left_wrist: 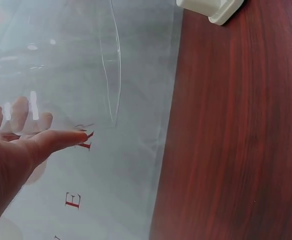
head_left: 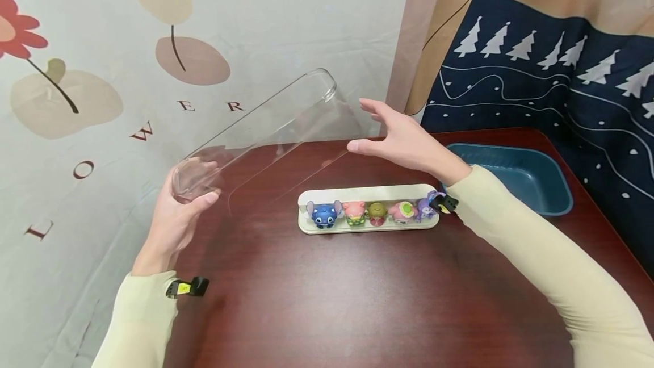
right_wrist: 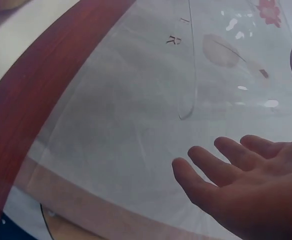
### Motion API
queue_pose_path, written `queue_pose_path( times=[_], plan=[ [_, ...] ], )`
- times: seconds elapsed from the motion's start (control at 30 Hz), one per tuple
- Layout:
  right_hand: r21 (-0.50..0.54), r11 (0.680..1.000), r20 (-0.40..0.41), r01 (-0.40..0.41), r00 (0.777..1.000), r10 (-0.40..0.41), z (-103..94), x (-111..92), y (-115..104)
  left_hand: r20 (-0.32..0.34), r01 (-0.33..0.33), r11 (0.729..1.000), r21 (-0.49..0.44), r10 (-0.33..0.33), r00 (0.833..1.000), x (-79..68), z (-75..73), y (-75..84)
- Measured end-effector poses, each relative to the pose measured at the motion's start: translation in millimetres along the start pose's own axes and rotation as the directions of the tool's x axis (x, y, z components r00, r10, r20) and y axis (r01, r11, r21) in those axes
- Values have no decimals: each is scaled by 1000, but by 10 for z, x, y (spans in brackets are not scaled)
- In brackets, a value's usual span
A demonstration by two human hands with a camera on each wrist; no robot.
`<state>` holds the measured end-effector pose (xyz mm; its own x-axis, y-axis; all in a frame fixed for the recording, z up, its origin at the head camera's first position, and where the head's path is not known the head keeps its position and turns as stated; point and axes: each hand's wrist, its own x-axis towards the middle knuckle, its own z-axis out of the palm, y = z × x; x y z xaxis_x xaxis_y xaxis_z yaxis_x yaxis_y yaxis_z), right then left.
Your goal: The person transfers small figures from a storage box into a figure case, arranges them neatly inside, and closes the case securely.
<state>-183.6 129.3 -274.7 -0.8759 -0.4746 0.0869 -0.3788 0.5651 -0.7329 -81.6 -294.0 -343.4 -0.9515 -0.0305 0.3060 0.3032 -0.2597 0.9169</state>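
A long clear plastic cover (head_left: 286, 121) hangs tilted above the table, its right end higher than its left. My left hand (head_left: 174, 217) grips the lower left end, thumb on the near side and fingers behind, seen through the plastic. Near the raised end, my right hand (head_left: 406, 143) is held with fingers spread and thumb apart; in the right wrist view its fingertips (right_wrist: 180, 167) are off the cover's end. Below stands a long cream base (head_left: 352, 193) with several small figurines in a row, among them a blue big-eared one (head_left: 325, 216) and a purple one (head_left: 425, 209) at the right.
A dark teal plastic basin (head_left: 554, 186) stands at the right back of the reddish-brown wooden table (head_left: 368, 300), partly behind the right sleeve. A pale printed curtain (head_left: 306, 16) hangs along the left and back. Dark blue tree-patterned cloth (head_left: 516, 84) hangs at the right.
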Motion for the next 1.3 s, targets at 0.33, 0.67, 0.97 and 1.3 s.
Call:
queue_pose_path(
  times=[0.33, 0.67, 0.97, 1.3],
  plan=[
    [28, 999, -5, 18, 1000, -18, 60, 148, -33, 72, -35, 999, 15, 34, 997, 65, 67, 28],
    [97, 995, -58, 22, 998, -16, -67, 3, 95, 117, -43, 998, 49, 37, 992, 179, 257, 25],
    [98, 995, -135, -30, 990, 43, -161, -324, 272, 94, -12, 986, 164, -4, 996, 252, 569, 65],
    [134, 985, -191, -106, 973, 131, -237, -764, 469, 78, -48, 978, 201, 33, 996, 252, 968, -20]
  ],
)
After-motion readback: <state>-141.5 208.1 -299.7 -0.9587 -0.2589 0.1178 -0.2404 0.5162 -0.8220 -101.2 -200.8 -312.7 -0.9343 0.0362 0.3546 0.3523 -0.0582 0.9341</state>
